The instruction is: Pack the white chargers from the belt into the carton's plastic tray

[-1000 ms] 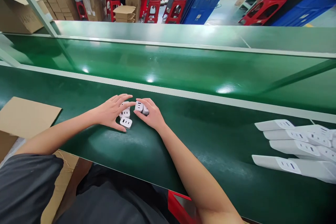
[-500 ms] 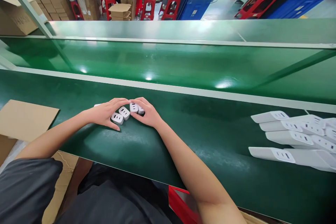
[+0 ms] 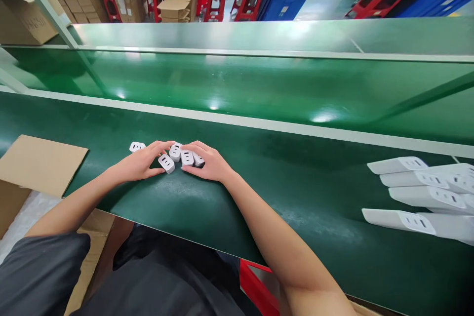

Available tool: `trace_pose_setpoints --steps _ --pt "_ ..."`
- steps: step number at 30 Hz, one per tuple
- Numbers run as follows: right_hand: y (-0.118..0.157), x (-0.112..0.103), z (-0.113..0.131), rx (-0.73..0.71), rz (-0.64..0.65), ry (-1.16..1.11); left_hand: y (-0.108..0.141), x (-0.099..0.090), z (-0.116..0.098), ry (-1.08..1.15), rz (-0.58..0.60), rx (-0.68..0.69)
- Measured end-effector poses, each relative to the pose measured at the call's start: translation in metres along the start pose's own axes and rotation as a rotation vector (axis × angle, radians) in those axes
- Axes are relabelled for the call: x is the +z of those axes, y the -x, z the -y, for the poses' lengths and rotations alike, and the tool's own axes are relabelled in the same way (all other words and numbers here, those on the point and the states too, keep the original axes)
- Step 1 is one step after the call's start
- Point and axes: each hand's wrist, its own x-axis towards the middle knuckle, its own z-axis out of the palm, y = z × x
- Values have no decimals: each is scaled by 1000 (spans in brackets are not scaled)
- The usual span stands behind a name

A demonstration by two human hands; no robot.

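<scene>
My left hand (image 3: 143, 162) lies on the green table, its thumb and fingers curved around a white multi-port charger (image 3: 166, 163). Facing it, my right hand (image 3: 208, 162) has thumb and fingers closed on another white charger (image 3: 187, 158). A further charger (image 3: 199, 159) sits partly hidden in the right palm. Between the two hands, near the fingertips, stands a tilted charger (image 3: 175, 151). Just beyond the left knuckles, one more charger (image 3: 137, 146) lies apart from the group. Dark port slots face up on these chargers.
More white chargers (image 3: 418, 224) stand in rows at the right. A flat cardboard piece (image 3: 42, 164) lies at left, over an open box. A pale rail (image 3: 237, 116) runs behind my hands, with a green belt (image 3: 229, 81) beyond. People sit on red stools (image 3: 215, 4) farther back.
My left thumb has closed in on the near charger. The chargers between my hands have shifted and bunched together, and the one behind my left hand shows more. The view has turned slightly.
</scene>
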Motion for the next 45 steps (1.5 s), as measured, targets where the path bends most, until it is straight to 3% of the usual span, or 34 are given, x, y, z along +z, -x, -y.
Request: trace_pose_setpoints --steps 4,8,11,15,21,23,27,31,37,45 --pt "0 2 -2 -14 -40 79 -4 6 -3 -16 -41 29" --pt "-1 3 -2 12 -69 104 -11 21 -5 -49 -112 -49" --pt "-1 1 -1 23 -125 149 -13 25 -4 -9 -95 -34" --pt "-4 -1 0 -46 -131 207 -11 18 -6 5 -79 80" --pt "-3 2 0 -128 -71 205 3 1 3 -331 -254 140" --pt "-3 4 0 -160 -54 207 14 -4 13 -379 -299 71" --pt "-2 7 1 -180 -66 220 39 -12 35 -388 -385 -242" --pt "-3 7 1 -222 -98 239 47 -18 40 -229 -273 -335" --pt "-3 6 2 -230 -105 251 30 -14 23 41 -18 -91" --pt "-2 8 0 -208 -119 192 -3 16 15 32 -39 -80"
